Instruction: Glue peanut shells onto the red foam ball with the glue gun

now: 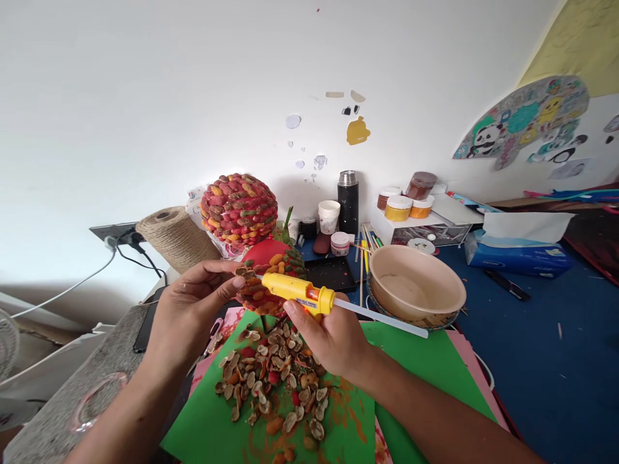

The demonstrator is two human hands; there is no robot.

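My right hand (333, 335) is closed around a yellow hot glue gun (294, 291), with a long white glue stick (382, 317) poking out of its back end. Between the thumb and fingers of my left hand (193, 306) is a peanut shell half (245, 271), its hollow side toward the gun's nozzle. Just behind both hands stands a red ball (268, 252) partly covered with painted peanut shells; the gun hides some of it. Below lies a heap of loose shell halves (271, 374), some painted, on green paper (203, 425) smeared with orange.
A finished-looking shell-covered ball (239, 209) and a twine spool (176, 238) stand at the back left. Behind are paper cups (329, 216), a black thermos (348, 200) and paint jars (399, 207). To the right are a beige bowl (418, 277) and a tissue pack (520, 248).
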